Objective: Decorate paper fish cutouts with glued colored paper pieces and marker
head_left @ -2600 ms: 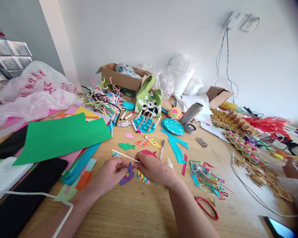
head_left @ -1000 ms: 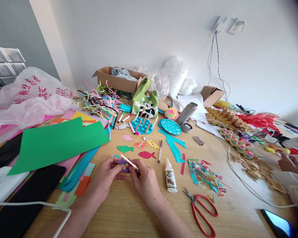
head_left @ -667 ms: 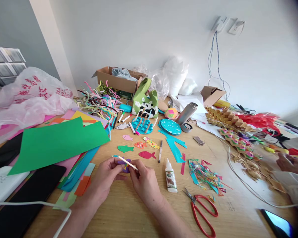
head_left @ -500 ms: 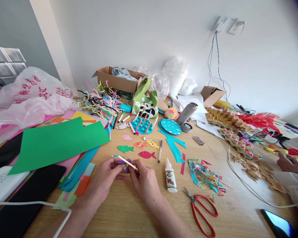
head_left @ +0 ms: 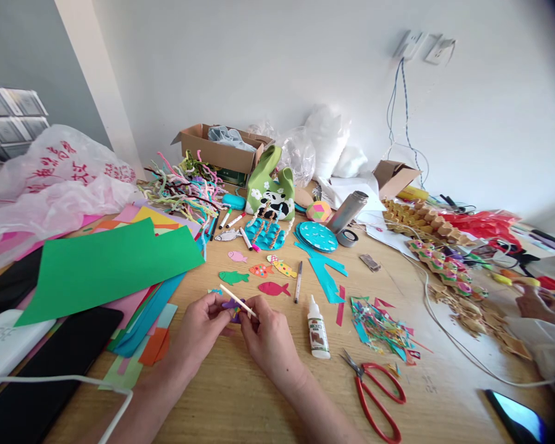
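Observation:
Low over the near middle of the table, my left hand (head_left: 206,319) pinches a small purple paper cutout (head_left: 231,305) with some yellow on it. Fingers cover much of the cutout, so its full outline is hidden. My right hand (head_left: 268,330) is closed round the lower end of a thin white stick (head_left: 234,297), which slants across the cutout; I cannot tell whether the two touch. Just beyond my hands lie a dark pink paper fish (head_left: 274,288), a green paper fish (head_left: 234,277) and an orange spotted one (head_left: 261,270). A glue bottle (head_left: 318,333) stands to the right.
Red-handled scissors (head_left: 374,388) and paper scraps (head_left: 383,325) lie at right. Green paper sheets (head_left: 115,262) cover the left. A steel flask (head_left: 349,211) and a panda bag (head_left: 271,188) are at the back. Another person's hand (head_left: 539,302) is at far right, beyond a white cable (head_left: 437,327).
The purple cutout has tipped slightly between my fingers, and the stick has shifted a little. At far right, the other person's hand has moved. The things on the table look unchanged.

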`<state>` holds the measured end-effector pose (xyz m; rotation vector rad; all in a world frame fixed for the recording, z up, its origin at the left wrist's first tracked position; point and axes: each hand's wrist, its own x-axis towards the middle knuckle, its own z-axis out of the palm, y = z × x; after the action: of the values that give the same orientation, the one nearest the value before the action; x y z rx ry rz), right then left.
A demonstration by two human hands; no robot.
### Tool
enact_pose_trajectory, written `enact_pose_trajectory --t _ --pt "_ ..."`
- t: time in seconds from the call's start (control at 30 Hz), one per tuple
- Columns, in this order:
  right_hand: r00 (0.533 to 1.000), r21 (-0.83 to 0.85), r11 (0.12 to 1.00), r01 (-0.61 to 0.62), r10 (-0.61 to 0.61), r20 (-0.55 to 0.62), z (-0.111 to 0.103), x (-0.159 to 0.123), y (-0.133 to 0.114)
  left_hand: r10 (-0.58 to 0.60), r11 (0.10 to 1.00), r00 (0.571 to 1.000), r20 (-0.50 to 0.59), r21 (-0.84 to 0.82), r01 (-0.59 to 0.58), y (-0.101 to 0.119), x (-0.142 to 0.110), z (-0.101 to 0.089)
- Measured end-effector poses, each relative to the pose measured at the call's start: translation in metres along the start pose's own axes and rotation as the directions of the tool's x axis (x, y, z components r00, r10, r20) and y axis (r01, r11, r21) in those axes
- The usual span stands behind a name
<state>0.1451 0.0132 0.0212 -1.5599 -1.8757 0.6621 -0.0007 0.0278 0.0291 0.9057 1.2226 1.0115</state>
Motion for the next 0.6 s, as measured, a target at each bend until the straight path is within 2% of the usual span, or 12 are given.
enact_pose_trajectory --t 0.3,0.6 --pt "1.000 -0.037 0.999 -0.002 0.002 -0.012 0.0003 0.0001 0.0002 -0.003 0.999 1.000 0.010 0.034 0.003 -0.0015 0.0019 -0.0005" --pt "0.998 0.055 0.997 -0.055 0.055 0.007 -0.0022 0.0018 -0.0012 0.003 0.999 1.000 0.000 0.040 -0.003 -0.0038 0.0028 -0.0029"
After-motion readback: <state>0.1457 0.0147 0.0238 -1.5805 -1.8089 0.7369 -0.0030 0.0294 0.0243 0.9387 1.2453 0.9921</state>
